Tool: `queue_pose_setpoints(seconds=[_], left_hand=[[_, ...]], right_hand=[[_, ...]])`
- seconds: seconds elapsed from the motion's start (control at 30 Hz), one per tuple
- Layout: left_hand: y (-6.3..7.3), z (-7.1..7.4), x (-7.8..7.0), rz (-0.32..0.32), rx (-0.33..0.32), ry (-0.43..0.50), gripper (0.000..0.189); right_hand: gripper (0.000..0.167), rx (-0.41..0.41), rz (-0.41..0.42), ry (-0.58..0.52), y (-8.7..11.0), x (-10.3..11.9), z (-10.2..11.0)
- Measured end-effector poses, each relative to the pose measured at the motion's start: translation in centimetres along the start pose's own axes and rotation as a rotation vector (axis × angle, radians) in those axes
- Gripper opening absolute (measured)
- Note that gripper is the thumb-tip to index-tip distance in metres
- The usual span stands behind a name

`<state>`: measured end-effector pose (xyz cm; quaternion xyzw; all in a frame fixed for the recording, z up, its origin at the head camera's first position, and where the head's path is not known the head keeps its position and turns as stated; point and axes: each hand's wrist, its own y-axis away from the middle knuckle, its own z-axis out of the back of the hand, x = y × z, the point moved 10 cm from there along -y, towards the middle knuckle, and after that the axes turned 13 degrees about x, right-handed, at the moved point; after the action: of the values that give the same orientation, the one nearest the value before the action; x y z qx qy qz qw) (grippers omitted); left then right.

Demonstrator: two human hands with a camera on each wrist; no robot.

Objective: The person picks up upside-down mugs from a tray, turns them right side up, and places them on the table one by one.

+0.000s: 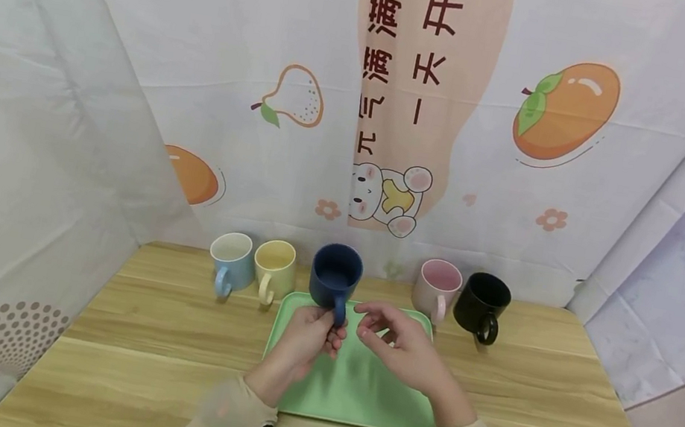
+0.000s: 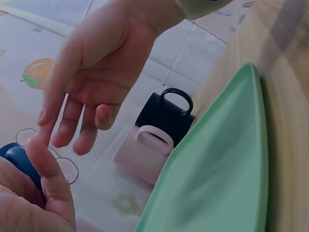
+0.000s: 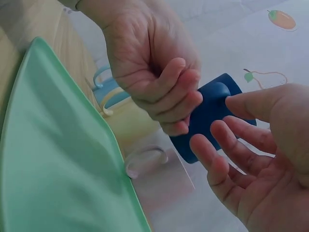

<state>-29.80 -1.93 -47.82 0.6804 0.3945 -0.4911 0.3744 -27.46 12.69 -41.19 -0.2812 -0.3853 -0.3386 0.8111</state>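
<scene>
A navy blue mug (image 1: 334, 284) is held up above the far edge of the green tray (image 1: 362, 398). My left hand (image 1: 304, 336) grips it by its handle, fingers curled, as the right wrist view also shows. Just to the right of the handle hovers my right hand (image 1: 404, 348), its fingers loosely bent and nothing held in them. In the right wrist view its thumb and fingertips come close to the mug's side; whether they touch it I cannot tell. The handle is mostly hidden by the left hand there.
Left of the tray at the back stand a light blue mug (image 1: 233, 263) and a yellow mug (image 1: 275, 270). On the right are a pink mug (image 1: 437, 286) and a black mug (image 1: 482, 303). A printed curtain (image 1: 200, 91) hangs behind the wooden table (image 1: 159, 334).
</scene>
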Motion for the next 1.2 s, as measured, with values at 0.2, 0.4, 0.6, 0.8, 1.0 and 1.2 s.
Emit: queue_pose_setpoints(seconds=[0.2, 0.4, 0.6, 0.8, 1.0, 1.2], left_hand=[[0.0, -0.6, 0.9, -0.015, -0.006, 0.026, 0.025], [-0.1, -1.0, 1.5, -0.042, -0.008, 0.030, 0.025], [0.1, -1.1, 1.6, -0.071, -0.039, 0.030, 0.025], [0.3, -1.6, 1.0, -0.105, -0.051, -0.052, 0.027], [0.5, -2.0, 0.7, -0.115, -0.061, -0.107, 0.026], [0.6, -2.5, 0.6, -0.127, -0.046, -0.135, 0.022]], right_hand=[[0.030, -0.035, -0.037, -0.001, -0.2, 0.0, -0.2], [0.026, -0.055, -0.037, -0.025, -0.4, 0.0, -0.4], [0.021, -0.059, -0.064, -0.061, -0.5, -0.1, -0.7], [0.015, -0.093, -0.124, -0.069, -0.3, -0.3, -0.6], [0.019, -0.092, -0.177, -0.158, -0.2, -1.0, -0.8], [0.024, -0.054, -0.173, -0.223, -0.3, -1.1, -1.1]])
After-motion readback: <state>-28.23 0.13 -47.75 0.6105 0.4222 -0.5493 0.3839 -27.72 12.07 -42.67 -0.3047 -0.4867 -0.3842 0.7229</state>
